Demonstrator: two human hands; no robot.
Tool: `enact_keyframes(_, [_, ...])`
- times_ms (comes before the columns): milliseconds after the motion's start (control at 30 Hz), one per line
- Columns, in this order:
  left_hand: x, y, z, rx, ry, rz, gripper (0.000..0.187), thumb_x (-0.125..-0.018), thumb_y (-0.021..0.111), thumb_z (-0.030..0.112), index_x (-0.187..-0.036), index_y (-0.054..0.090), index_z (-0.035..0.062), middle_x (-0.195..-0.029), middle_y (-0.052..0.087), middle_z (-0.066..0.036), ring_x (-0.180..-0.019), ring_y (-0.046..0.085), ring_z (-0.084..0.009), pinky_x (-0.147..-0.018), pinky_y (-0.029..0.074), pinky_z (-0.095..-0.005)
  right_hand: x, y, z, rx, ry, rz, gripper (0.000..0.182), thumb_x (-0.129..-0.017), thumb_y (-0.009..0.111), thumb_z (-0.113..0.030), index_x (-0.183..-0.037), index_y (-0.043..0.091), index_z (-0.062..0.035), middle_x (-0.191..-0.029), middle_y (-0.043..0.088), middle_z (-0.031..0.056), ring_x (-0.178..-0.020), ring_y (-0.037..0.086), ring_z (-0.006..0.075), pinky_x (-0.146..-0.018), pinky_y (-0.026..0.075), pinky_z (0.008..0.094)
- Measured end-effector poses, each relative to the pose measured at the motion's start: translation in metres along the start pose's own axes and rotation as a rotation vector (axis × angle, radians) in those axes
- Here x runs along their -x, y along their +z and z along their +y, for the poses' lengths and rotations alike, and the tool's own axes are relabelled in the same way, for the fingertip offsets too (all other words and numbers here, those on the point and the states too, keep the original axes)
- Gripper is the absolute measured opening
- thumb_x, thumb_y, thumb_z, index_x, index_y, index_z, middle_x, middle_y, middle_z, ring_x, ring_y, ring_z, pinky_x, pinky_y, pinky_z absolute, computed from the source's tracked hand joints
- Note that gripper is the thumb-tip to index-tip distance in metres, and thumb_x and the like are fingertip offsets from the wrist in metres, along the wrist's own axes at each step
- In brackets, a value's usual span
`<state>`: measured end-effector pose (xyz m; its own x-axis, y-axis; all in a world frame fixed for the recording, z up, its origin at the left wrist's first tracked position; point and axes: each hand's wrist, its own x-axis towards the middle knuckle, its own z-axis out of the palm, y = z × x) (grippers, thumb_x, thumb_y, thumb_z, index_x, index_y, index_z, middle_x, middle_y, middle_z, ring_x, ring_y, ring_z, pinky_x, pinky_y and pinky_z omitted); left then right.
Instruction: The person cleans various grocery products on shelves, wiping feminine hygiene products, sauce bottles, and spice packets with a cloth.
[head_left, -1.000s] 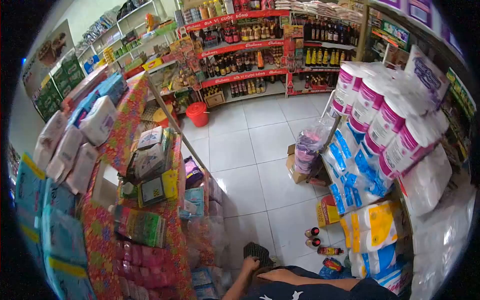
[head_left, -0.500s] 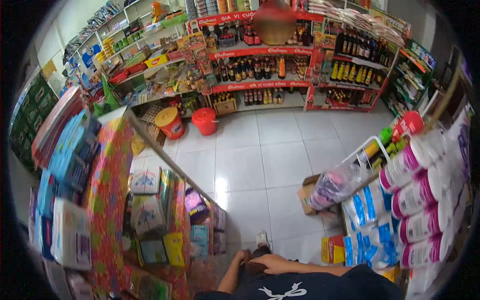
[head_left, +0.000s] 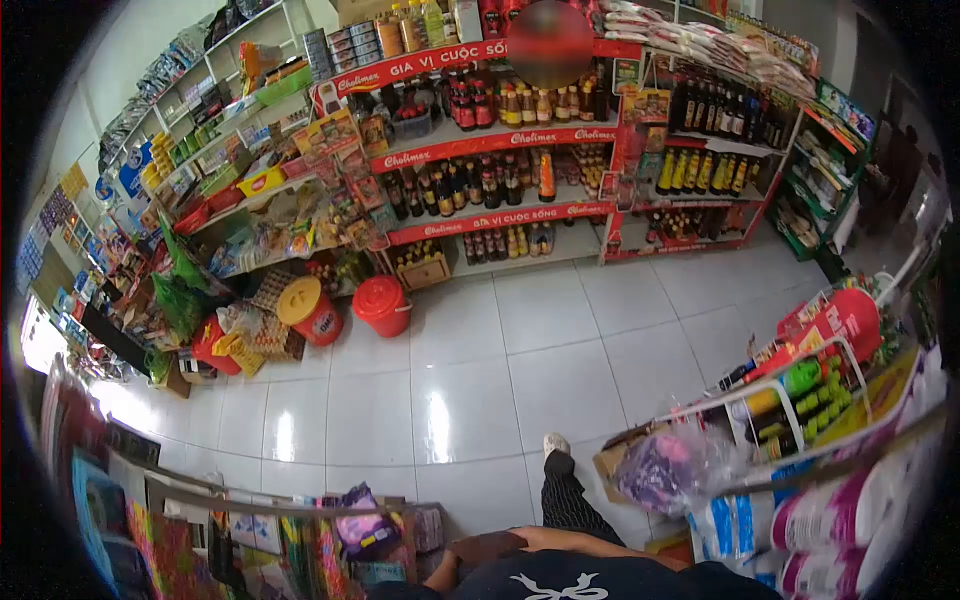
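Ok so rn on my head cam feed the main thing is a brown item [head_left: 488, 547], right at the bottom of view, approx waist height, betw the two hands. It's dark and smeary so idk what it is tbh. Left hand [head_left: 452, 559] is at one side of it, right hand [head_left: 540, 539] at the other, both up close to the dark shirt [head_left: 650, 580]. Fingers: can't tell on either hand if they're open, curled or gripping, too blurry down there.

Imo the step in hand is just holding that item close to the body mid-aisle, w/ a striped trouser leg [head_left: 575, 503] and white shoe [head_left: 556, 442] out fwd on the tiled floor [head_left: 465, 390].

Next move calls for a head tilt down so I get fingers in view, plus some care w/ elbows: there's a purple packet [head_left: 366, 528] near the left hand, and a plastic-wrapped bundle [head_left: 668, 470] off to the right. Further out, a red bucket [head_left: 382, 308] and the sauce shelves [head_left: 480, 222], both well apart from the hands afaict.
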<state>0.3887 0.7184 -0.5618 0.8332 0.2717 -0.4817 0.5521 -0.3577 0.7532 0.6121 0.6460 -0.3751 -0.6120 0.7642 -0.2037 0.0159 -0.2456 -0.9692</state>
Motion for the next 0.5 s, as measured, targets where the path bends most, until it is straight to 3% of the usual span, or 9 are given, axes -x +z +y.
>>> enact_keyframes(100, [-0.059, -0.058, 0.044, -0.099, 0.527, 0.082, 0.033, -0.078, 0.042, 0.020, -0.106, 0.054, 0.0076, -0.106, 0.053, -0.007, -0.097, 0.051, -0.0192, -0.083, 0.040, -0.0298, -0.023, -0.079, -0.011, 0.038, -0.068, -0.006, 0.048, -0.078, 0.055, -0.014, -0.120, 0.037, 0.0003, -0.112, 0.050, 0.0147, -0.100, 0.048, 0.0197, -0.088, 0.036, 0.0308])
enact_keyframes(133, [-0.075, -0.076, 0.055, -0.151, 0.654, 0.132, 0.033, -0.078, 0.042, 0.019, -0.108, 0.053, 0.0082, -0.109, 0.052, -0.006, -0.099, 0.050, -0.0185, -0.085, 0.040, -0.0293, -0.030, -0.099, -0.016, 0.022, -0.093, -0.015, 0.047, -0.077, 0.056, -0.013, -0.119, 0.038, -0.0002, -0.112, 0.049, 0.0164, -0.101, 0.048, 0.0223, -0.089, 0.036, 0.0321])
enact_keyframes(167, [-0.090, -0.096, 0.065, -0.169, 0.660, 0.163, 0.035, -0.078, 0.042, 0.018, -0.110, 0.052, 0.0089, -0.112, 0.052, -0.005, -0.101, 0.049, -0.0179, -0.086, 0.039, -0.0287, -0.035, -0.123, -0.022, 0.042, -0.090, -0.006, 0.048, -0.077, 0.056, -0.014, -0.119, 0.038, -0.0006, -0.112, 0.050, 0.0166, -0.100, 0.048, 0.0228, -0.088, 0.036, 0.0325])
enact_keyframes(200, [-0.104, -0.106, 0.065, -0.139, 0.583, 0.166, 0.033, -0.078, 0.043, 0.019, -0.107, 0.052, 0.0083, -0.109, 0.052, -0.005, -0.099, 0.050, -0.0178, -0.084, 0.040, -0.0287, -0.039, -0.143, -0.028, 0.058, -0.085, 0.002, 0.048, -0.077, 0.056, -0.015, -0.119, 0.039, -0.0010, -0.111, 0.050, 0.0168, -0.098, 0.049, 0.0233, -0.087, 0.037, 0.0328])
enact_keyframes(300, [-0.141, -0.136, 0.069, 0.037, 0.077, 0.237, 0.028, -0.078, 0.045, 0.021, -0.101, 0.052, 0.0064, -0.101, 0.054, -0.006, -0.090, 0.052, -0.0177, -0.076, 0.041, -0.0285, -0.052, -0.189, -0.048, 0.159, -0.008, -0.027, 0.050, -0.076, 0.057, -0.017, -0.120, 0.039, -0.0018, -0.110, 0.052, 0.0168, -0.096, 0.052, 0.0239, -0.084, 0.039, 0.0333])
enact_keyframes(500, [-0.194, -0.188, 0.070, 0.261, -0.619, 0.668, 0.024, -0.079, 0.050, 0.024, -0.089, 0.052, 0.0028, -0.085, 0.058, -0.009, -0.072, 0.055, -0.0174, -0.061, 0.045, -0.0282, -0.083, -0.257, -0.058, 0.125, 0.029, -0.044, 0.049, -0.076, 0.058, -0.023, -0.118, 0.042, -0.0020, -0.103, 0.056, 0.0139, -0.091, 0.054, 0.0206, -0.079, 0.041, 0.0322])
